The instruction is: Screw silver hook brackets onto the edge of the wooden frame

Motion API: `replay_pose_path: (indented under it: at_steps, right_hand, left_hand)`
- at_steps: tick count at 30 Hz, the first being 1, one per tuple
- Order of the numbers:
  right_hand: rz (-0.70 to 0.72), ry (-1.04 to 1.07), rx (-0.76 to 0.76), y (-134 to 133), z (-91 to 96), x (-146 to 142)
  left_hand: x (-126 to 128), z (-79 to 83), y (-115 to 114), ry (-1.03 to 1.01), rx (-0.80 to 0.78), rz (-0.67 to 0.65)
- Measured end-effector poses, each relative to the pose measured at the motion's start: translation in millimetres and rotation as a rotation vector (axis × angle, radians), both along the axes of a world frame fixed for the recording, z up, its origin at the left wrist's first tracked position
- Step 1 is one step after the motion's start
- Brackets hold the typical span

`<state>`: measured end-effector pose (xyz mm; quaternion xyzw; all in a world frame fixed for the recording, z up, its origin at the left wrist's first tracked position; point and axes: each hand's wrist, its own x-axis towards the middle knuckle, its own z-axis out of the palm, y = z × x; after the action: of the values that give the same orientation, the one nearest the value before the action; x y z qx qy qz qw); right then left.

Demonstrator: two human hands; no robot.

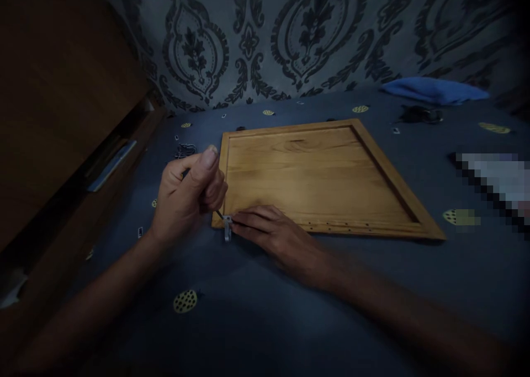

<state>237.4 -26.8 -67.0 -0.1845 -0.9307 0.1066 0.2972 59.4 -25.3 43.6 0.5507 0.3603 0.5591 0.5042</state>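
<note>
My left hand is closed in a fist with the thumb on top, gripping a screwdriver. Most of its handle is hidden in the fist; the thin shaft slants down to a small silver metal bracket. That bracket sits at the near left corner of a framed wooden panel, part of it sticking out past the edge. My right hand lies flat over the panel's near edge, fingers stretched out, their tips touching the bracket. Its thumb is hidden.
The panel lies on a dark blue cloth with pineapple prints. Dark wire-like items lie beyond my left hand. A blue cloth and a dark object are at the far right. Wooden furniture stands on the left.
</note>
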Motion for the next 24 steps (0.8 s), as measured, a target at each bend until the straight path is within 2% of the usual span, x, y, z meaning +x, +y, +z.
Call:
replay_pose_path:
  at_steps: [7, 16, 24]
  right_hand:
    - [-0.033, 0.021, 0.068, -4.0, 2.1, -0.4]
    - [-0.044, 0.083, 0.057, -7.2, 0.4, -1.6]
    - [-0.215, -0.065, 0.109, -28.3, 6.2, -14.7]
  left_hand:
    - [-5.7, 0.4, 2.9, 0.009, 0.054, -0.038]
    - [-4.6, 6.8, -1.3, -0.041, 0.039, -0.046]
    - [-4.1, 3.2, -0.7, -0.047, 0.037, -0.051]
